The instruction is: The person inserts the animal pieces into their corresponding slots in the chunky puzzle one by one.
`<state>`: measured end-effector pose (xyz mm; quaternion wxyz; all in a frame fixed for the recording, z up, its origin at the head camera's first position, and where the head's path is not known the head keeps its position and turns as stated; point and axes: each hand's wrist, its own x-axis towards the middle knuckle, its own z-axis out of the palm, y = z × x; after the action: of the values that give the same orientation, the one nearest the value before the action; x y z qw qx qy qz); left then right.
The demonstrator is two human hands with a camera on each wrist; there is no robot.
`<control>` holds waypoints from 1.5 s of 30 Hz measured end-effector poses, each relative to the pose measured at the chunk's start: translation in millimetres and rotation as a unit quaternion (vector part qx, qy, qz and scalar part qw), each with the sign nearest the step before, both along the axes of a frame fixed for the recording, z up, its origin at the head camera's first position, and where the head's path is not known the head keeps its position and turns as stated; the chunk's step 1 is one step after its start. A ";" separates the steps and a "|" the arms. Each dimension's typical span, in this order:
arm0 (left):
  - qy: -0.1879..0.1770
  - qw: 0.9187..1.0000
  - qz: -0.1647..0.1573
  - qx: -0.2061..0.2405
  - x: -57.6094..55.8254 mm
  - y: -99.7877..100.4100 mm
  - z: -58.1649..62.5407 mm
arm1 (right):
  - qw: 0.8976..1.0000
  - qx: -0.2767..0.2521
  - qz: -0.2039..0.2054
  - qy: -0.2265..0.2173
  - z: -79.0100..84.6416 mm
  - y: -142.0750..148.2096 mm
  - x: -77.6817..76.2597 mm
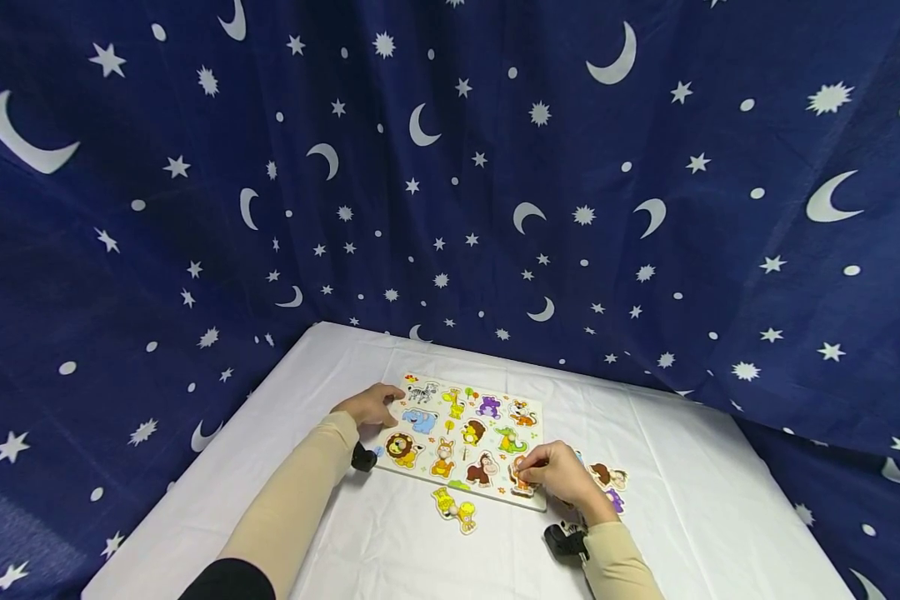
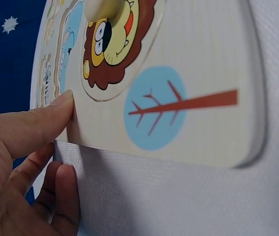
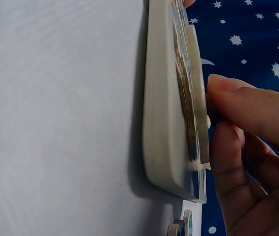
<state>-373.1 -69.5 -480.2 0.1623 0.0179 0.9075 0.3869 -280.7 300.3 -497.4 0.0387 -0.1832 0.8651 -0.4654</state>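
Pinched an orange-and-brown animal piece point(image 3: 199, 108) in the right hand point(image 1: 562, 477), raised over the lower-right corner of the wooden puzzle board point(image 2: 208, 130), and rested a relaxed left hand point(image 1: 369, 406) along its left edge, probably mid-seating, needing alignment, then pressing flat

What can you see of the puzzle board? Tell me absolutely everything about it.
The puzzle board is a pale, wood-looking rectangle with rounded corners and a thick edge, printed with colourful animals and small trees. It lies on the white cloth. A lion piece with a knob sits in it. The left hand touches its left edge with the thumb; the right hand holds another piece at its near right corner, not flush with the surface.
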 end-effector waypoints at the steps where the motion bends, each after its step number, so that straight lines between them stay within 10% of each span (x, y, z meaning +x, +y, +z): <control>1: -0.001 1.000 0.000 -0.003 -0.5 0.1 -0.1 | 1.000 0.001 0.000 -0.001 -0.3 0.0 -0.1; 45: 0.009 1.000 -0.011 -0.006 1.0 -0.6 -0.4 | 0.999 0.031 -0.002 -0.025 -0.8 -5.2 3.0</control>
<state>-372.0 -70.1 -480.6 0.1582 0.0304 0.9110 0.3795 -277.7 295.1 -498.2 0.0650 -0.1688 0.8781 -0.4429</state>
